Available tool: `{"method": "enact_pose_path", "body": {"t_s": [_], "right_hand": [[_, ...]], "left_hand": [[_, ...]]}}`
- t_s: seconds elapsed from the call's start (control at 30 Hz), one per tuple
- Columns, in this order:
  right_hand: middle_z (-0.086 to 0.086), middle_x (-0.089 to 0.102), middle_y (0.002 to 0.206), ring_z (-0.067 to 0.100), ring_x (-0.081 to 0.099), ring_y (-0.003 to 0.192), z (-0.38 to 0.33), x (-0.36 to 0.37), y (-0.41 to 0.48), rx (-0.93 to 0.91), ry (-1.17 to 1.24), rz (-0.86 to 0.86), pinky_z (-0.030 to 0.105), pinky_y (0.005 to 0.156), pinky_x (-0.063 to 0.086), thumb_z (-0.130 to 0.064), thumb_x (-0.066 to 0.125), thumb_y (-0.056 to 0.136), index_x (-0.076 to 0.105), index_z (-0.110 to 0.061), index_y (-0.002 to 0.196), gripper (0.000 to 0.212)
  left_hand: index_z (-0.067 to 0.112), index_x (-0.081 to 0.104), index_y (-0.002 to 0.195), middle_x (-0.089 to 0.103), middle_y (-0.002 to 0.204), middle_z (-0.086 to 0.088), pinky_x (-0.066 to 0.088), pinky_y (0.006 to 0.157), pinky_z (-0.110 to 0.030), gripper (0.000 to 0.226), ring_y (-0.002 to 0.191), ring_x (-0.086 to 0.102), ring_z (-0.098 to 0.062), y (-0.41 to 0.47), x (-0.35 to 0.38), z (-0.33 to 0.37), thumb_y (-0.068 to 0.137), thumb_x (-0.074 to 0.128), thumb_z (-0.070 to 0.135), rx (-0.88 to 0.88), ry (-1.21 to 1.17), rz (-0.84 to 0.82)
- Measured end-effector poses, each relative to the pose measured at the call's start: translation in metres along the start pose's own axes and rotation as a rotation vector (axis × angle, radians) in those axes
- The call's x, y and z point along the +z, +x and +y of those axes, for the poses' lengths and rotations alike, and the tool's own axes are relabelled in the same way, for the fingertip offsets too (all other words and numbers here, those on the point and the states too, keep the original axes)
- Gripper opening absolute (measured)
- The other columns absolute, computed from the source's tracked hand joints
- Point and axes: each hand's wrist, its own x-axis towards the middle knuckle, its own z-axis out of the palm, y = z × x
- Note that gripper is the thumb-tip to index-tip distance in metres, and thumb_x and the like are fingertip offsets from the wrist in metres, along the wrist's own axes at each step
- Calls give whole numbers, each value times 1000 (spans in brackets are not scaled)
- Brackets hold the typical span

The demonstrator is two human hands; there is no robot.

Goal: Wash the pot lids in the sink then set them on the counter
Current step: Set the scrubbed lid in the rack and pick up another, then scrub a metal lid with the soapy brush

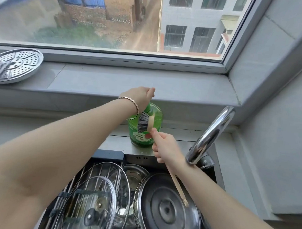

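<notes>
- Grey stone window sill [131, 79] behind the steel sink [140, 157].
- My left hand [141, 96] curls over a green translucent bottle [157, 120] at its top.
- My right hand [166, 148] grips a wooden-handled bristle brush [144, 122] beside it.
- In the sink lie a glass pot lid [88, 206] and a steel pot lid [167, 210].

Both your bare arms reach forward, the left stretched farther. Your left hand [143, 96], a thin metal bangle [130, 102] at its wrist, bends down with fingers curled over the top of a green plastic bottle [157, 118]. Your right hand [165, 147] grips a wooden-handled brush [143, 122] just below its head.
</notes>
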Motion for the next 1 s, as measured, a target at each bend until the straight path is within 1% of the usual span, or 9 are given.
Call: {"method": "enact_pose_path", "body": {"t_s": [0.1,0.2,0.33,0.4,0.5,0.63,0.73,0.83,1.0], "right_hand": [[-6,30,48,2,23,30,3,-1,-7,8,-30,20,15,32,18,-37,39,99,60,-4,99,40],[-6,31,47,2,24,30,14,-7,-17,7,-83,4,16,33,20,-40,38,99,60,-12,91,37],[-10,39,43,1,37,38,53,-29,-43,-57,-358,55,19,48,27,-42,39,97,63,1,91,50],[-9,44,49,6,42,51,81,-46,-61,-44,-459,75,25,55,30,-42,40,97,63,0,84,50],[-5,46,59,11,44,61,124,-69,-87,41,-607,63,30,59,30,-41,40,97,50,-13,64,44],[-2,58,75,18,55,77,169,-91,-107,206,-735,89,30,64,37,-37,39,96,60,-15,81,34],[0,61,80,23,58,83,186,-98,-114,253,-726,110,32,67,41,-34,39,96,59,-16,82,30],[1,62,84,20,58,80,193,-99,-119,255,-717,105,30,65,41,-36,38,97,59,-15,89,31],[-1,60,83,20,57,80,201,-104,-125,249,-710,102,28,60,38,-37,39,98,58,-17,92,28]], "left_hand": [[22,49,130,54,132,-4,39,100,-41,48,118,51,-25,-1,-1,1,101,15,39,-16,20,-6],[22,35,139,48,138,-7,34,105,-41,47,123,47,-28,-8,-5,-1,101,16,41,-31,-83,45],[8,33,137,44,135,-10,32,96,-26,41,119,45,-23,-60,21,6,98,33,22,-261,-675,516],[4,36,134,48,123,-7,32,85,-17,41,107,46,-16,-110,64,12,93,42,10,-416,-864,582],[4,46,126,54,111,-6,36,87,-19,38,105,53,-22,-187,137,21,89,46,-3,-621,-1012,402],[5,45,129,55,123,-9,37,97,-28,43,119,50,-26,-232,212,23,87,48,1,-791,-847,-15],[-5,35,132,46,135,-20,39,98,-36,61,122,47,-34,-228,251,9,81,63,15,-1072,-651,-235],[-8,47,124,56,125,-20,46,94,-35,57,113,55,-35,-222,273,-5,76,69,15,-1225,-728,-277],[3,61,82,64,92,-17,47,78,-32,14,90,60,-32,-229,272,-8,80,64,16,-1162,-585,-230]]}}
